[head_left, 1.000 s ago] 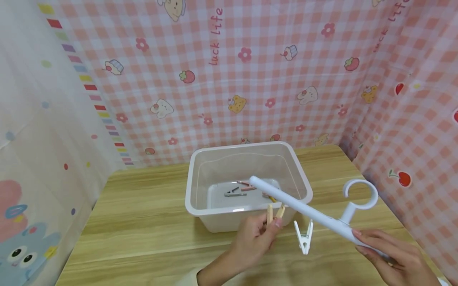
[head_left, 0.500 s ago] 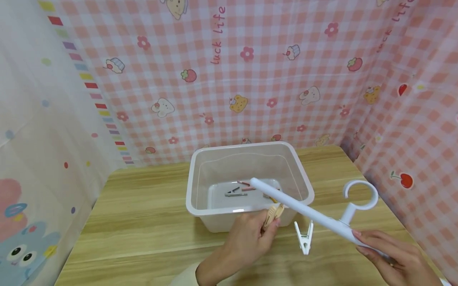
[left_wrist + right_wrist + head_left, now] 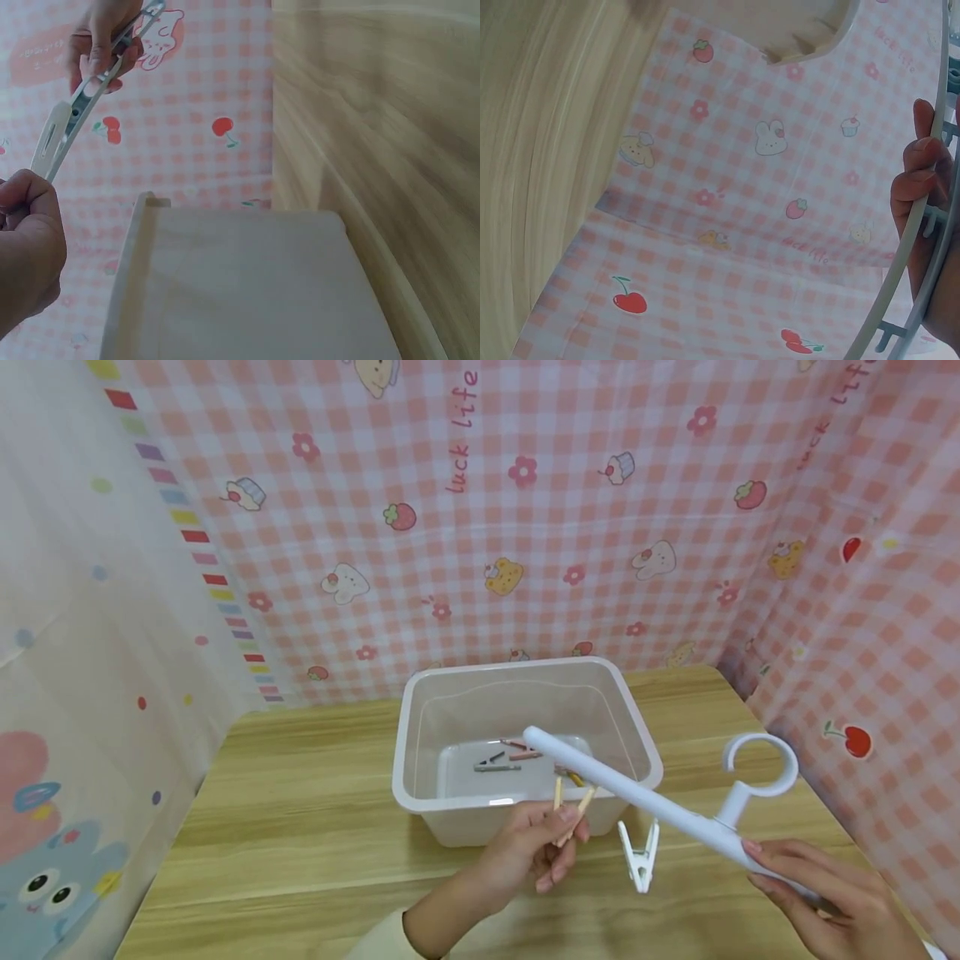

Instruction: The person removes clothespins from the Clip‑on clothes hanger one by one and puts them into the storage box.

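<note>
My left hand [image 3: 517, 852] pinches a beige clothespin [image 3: 587, 802] between thumb and fingers, two of its ends pointing up. It is right beside the long arm of a white plastic clothes hanger [image 3: 645, 795]. My right hand [image 3: 832, 893] grips the hanger near its hook, with the arm slanting up and leftward over the bin. Fingers of the right hand [image 3: 922, 169] curl round the hanger's rails in the right wrist view. Below the hanger's arm is a white clip [image 3: 640, 864], legs spread upward. The left wrist view has the left hand [image 3: 30, 247] at the hanger's lower end.
A white plastic bin [image 3: 450, 818] stands behind the hands on the wood-grain table [image 3: 300, 827]. Several small clothespins lie in it, among them a grey clothespin [image 3: 497, 768]. A pink checked cloth [image 3: 420, 560] hangs behind and to the right; a white patterned cloth [image 3: 90, 610] hangs left.
The left hand has turned over at the wrist, so the clothespin's two ends point upward again and the fingers show beneath. The right hand and hanger have stayed nearly still.
</note>
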`<act>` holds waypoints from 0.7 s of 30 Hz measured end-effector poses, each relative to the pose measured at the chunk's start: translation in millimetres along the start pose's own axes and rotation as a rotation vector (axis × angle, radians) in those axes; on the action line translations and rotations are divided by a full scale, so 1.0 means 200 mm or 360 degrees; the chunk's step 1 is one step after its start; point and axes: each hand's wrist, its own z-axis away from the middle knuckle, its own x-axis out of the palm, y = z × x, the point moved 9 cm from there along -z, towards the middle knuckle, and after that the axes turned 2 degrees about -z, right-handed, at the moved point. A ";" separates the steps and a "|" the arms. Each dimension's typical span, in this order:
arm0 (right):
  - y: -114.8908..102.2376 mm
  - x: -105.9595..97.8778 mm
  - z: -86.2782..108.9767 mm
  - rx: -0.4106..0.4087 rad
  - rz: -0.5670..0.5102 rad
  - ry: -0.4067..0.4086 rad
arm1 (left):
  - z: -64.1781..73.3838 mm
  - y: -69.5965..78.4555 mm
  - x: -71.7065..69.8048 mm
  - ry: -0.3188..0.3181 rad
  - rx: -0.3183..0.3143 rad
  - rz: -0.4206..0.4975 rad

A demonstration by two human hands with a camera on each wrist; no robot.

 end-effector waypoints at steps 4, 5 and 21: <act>0.00 0.00 0.00 0.0011 0.0034 -0.0006 | 0.00 -0.01 0.00 -0.0036 -0.0032 0.0088; 0.00 0.00 0.00 0.0008 0.0034 -0.0007 | 0.00 -0.01 0.01 -0.0043 -0.0018 0.0074; 0.01 -0.01 0.01 0.0027 0.0018 -0.0018 | 0.00 0.07 -0.03 0.0186 0.0181 -0.0656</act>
